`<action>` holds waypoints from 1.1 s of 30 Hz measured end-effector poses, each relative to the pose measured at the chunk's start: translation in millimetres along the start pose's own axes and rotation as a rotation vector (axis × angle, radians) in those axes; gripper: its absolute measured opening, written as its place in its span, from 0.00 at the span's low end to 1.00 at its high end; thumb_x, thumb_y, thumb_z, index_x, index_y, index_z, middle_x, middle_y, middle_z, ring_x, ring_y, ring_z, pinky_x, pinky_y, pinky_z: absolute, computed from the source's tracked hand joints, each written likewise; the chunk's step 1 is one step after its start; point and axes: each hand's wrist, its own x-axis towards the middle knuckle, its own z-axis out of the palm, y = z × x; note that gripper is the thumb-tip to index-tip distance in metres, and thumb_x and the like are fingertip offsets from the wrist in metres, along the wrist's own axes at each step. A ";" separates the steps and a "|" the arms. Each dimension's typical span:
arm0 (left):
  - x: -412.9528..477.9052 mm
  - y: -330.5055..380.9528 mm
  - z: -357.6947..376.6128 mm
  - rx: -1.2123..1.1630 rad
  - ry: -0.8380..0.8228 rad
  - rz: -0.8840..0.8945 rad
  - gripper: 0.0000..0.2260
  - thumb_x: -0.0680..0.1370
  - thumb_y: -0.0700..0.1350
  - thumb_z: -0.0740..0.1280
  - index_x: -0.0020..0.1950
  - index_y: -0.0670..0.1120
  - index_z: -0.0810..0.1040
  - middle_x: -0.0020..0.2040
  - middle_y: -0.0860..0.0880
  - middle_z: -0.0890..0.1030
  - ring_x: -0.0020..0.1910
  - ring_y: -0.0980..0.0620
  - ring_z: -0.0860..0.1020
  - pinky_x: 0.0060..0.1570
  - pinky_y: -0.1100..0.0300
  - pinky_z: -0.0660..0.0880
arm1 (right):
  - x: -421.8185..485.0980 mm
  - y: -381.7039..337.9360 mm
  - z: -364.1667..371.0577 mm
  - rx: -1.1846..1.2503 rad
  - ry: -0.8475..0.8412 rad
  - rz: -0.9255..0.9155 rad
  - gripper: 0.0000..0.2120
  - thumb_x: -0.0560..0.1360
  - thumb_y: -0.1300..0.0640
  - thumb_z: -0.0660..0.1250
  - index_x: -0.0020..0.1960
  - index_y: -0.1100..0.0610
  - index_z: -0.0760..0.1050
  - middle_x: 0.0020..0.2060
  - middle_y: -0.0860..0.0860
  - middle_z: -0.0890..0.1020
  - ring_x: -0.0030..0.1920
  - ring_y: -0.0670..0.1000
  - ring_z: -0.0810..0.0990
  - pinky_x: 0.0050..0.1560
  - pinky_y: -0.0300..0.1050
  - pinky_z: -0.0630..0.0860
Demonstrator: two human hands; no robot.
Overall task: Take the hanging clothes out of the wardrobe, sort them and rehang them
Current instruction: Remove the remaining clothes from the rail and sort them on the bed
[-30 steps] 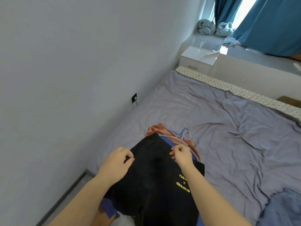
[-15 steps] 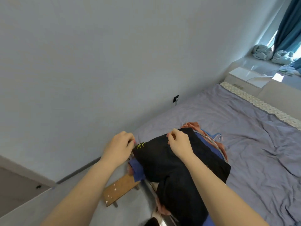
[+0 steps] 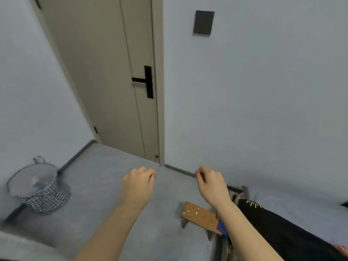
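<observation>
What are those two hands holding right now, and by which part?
Nothing that shows. The left hand and the right hand are both in the air with curled fingers, empty; the black garment lies beside the right forearm, ungripped.

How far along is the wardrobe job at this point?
Done: a black garment lies on the bed, so it looks to be out of the wardrobe. In hand: nothing; the left hand and right hand are curled and empty above the floor. Left: sorting and rehanging; no wardrobe is in view.
</observation>
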 end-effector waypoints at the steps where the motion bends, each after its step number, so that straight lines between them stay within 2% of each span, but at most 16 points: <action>1: -17.7 -8.8 -7.8 0.003 0.024 -0.056 0.07 0.79 0.47 0.64 0.46 0.52 0.82 0.44 0.53 0.81 0.45 0.48 0.78 0.40 0.56 0.70 | -1.9 -11.0 6.7 -0.016 -0.026 -0.058 0.09 0.79 0.57 0.60 0.45 0.57 0.77 0.38 0.52 0.81 0.39 0.53 0.78 0.39 0.50 0.74; 5: -85.7 -40.3 -37.4 0.038 0.136 -0.263 0.10 0.76 0.48 0.61 0.41 0.50 0.81 0.39 0.51 0.80 0.40 0.46 0.78 0.37 0.54 0.73 | -15.1 -57.1 49.4 0.023 -0.072 -0.263 0.08 0.79 0.58 0.61 0.42 0.57 0.76 0.36 0.53 0.79 0.39 0.54 0.76 0.38 0.50 0.73; 7: -128.4 -57.5 -53.7 0.115 0.161 -0.343 0.08 0.75 0.49 0.64 0.39 0.50 0.81 0.37 0.50 0.80 0.39 0.45 0.78 0.36 0.52 0.74 | -38.5 -85.1 78.9 0.057 -0.147 -0.337 0.10 0.79 0.57 0.61 0.41 0.56 0.76 0.36 0.52 0.79 0.40 0.54 0.75 0.40 0.51 0.74; 9: -171.8 -72.3 -76.7 0.186 0.163 -0.424 0.05 0.75 0.48 0.69 0.39 0.50 0.82 0.37 0.51 0.80 0.40 0.46 0.78 0.37 0.53 0.75 | -68.4 -118.5 104.3 0.081 -0.226 -0.426 0.11 0.78 0.56 0.61 0.40 0.57 0.76 0.36 0.52 0.79 0.41 0.55 0.75 0.41 0.53 0.74; 11: -208.4 -88.3 -104.8 0.214 0.175 -0.522 0.05 0.75 0.49 0.69 0.41 0.51 0.83 0.39 0.52 0.80 0.43 0.47 0.78 0.40 0.54 0.75 | -97.2 -155.1 119.2 0.096 -0.260 -0.548 0.09 0.77 0.57 0.62 0.41 0.56 0.77 0.37 0.53 0.79 0.41 0.56 0.76 0.40 0.53 0.74; 14: -259.8 -111.3 -143.8 0.123 0.318 -0.702 0.03 0.73 0.46 0.71 0.41 0.54 0.84 0.41 0.55 0.80 0.43 0.52 0.78 0.44 0.53 0.76 | -137.5 -202.8 133.0 0.122 -0.259 -0.687 0.05 0.74 0.60 0.65 0.40 0.55 0.77 0.37 0.52 0.79 0.40 0.57 0.75 0.39 0.53 0.74; 18: -326.5 -135.5 -178.0 0.026 0.548 -0.866 0.06 0.71 0.42 0.72 0.40 0.55 0.84 0.42 0.57 0.80 0.42 0.54 0.78 0.44 0.56 0.75 | -191.5 -255.4 151.9 0.145 -0.298 -0.779 0.06 0.75 0.62 0.64 0.41 0.55 0.76 0.38 0.51 0.77 0.38 0.58 0.72 0.41 0.51 0.69; 22: -381.8 -163.8 -200.5 0.018 0.612 -0.883 0.06 0.70 0.43 0.74 0.39 0.55 0.83 0.39 0.60 0.78 0.38 0.58 0.75 0.40 0.63 0.70 | -240.5 -311.5 171.4 0.164 -0.326 -0.812 0.05 0.75 0.62 0.65 0.42 0.55 0.78 0.40 0.52 0.77 0.41 0.57 0.71 0.44 0.52 0.72; 28: -492.8 -244.2 -254.5 0.005 0.702 -0.901 0.06 0.71 0.40 0.74 0.40 0.51 0.84 0.40 0.55 0.80 0.41 0.54 0.78 0.43 0.56 0.76 | -341.3 -413.2 221.3 0.167 -0.341 -0.892 0.05 0.74 0.62 0.68 0.42 0.54 0.79 0.40 0.50 0.76 0.41 0.55 0.70 0.43 0.50 0.74; 31: -540.1 -277.6 -279.3 0.074 0.744 -0.941 0.06 0.69 0.39 0.75 0.40 0.49 0.84 0.40 0.54 0.81 0.40 0.51 0.78 0.41 0.55 0.76 | -385.4 -452.6 244.4 0.141 -0.350 -0.969 0.04 0.73 0.61 0.69 0.41 0.54 0.79 0.39 0.50 0.76 0.40 0.54 0.69 0.41 0.49 0.73; 33: -563.8 -288.6 -289.3 0.128 0.757 -0.953 0.06 0.69 0.39 0.76 0.39 0.50 0.84 0.40 0.54 0.81 0.39 0.51 0.77 0.42 0.50 0.77 | -406.8 -470.3 254.2 0.130 -0.361 -1.015 0.03 0.73 0.61 0.69 0.41 0.54 0.79 0.39 0.49 0.76 0.40 0.53 0.69 0.41 0.49 0.73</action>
